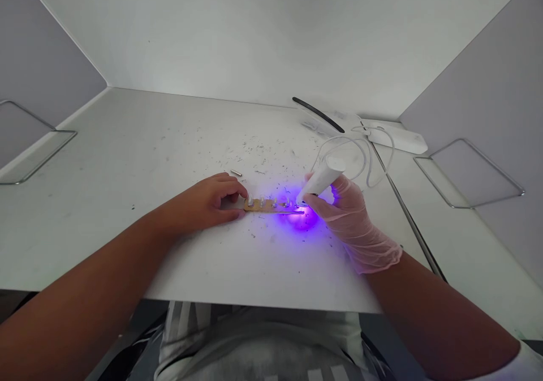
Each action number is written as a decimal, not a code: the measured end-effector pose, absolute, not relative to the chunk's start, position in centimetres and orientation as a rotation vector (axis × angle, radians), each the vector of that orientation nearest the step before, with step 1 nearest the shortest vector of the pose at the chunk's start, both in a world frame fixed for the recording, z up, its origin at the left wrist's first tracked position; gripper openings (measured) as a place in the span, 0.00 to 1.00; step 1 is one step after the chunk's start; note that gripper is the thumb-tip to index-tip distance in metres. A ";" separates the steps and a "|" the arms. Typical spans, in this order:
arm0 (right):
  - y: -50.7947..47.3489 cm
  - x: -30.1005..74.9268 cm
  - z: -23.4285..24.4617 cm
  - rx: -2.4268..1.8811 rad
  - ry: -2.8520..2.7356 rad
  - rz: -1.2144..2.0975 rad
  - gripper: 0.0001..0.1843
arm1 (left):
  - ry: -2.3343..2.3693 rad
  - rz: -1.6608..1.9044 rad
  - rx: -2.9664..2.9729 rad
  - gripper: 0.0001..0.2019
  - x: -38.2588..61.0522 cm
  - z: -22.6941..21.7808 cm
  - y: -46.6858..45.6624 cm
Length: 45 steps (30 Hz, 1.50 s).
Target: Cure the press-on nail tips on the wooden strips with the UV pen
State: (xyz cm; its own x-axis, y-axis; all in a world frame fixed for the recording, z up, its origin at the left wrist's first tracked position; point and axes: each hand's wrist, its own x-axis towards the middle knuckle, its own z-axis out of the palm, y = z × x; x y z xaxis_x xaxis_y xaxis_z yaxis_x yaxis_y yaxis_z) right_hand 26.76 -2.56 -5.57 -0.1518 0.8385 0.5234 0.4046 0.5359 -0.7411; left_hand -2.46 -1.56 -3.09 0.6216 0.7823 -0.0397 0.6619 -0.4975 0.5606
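Observation:
My bare left hand (214, 202) grips the left end of a narrow tan strip (267, 206) between thumb and fingers. Several small, shiny, clear pieces stand in a row along the strip, too small to name. In a thin, see-through glove, my right hand (345, 211) is wrapped round a white handheld UV lamp (323, 178). Its lit end points down over the strip's right end and casts violet light there and on the table. The lamp's head hides part of that end. Just behind my left hand lies a short metal pin (236, 172).
A thin white cable (367, 160) loops behind the lamp. At the back right are a white power strip (399, 136) and a dark curved bar (318, 114). Dark specks litter the white table (127, 143). Wire frames (470, 205) (46, 157) stick out from both side walls.

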 end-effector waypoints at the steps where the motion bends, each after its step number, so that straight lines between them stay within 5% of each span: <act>1: -2.6 26.8 -5.6 -1.039 -1.762 0.535 0.05 | 1.137 0.295 2.307 0.14 -2.5 -3.1 -1.6; 45: -2.5 27.0 -5.9 -0.994 -1.778 0.553 0.05 | 1.154 0.305 2.304 0.14 -2.2 -2.9 -1.5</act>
State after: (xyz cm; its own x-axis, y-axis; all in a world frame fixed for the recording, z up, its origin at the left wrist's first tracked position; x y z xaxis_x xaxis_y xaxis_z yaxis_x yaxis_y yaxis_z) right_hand 26.97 -2.49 -5.87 -0.1784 0.8254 0.5356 0.3763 0.5602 -0.7380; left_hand -2.23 -1.54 -2.94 0.6078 0.7932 -0.0376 0.6708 -0.4874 0.5590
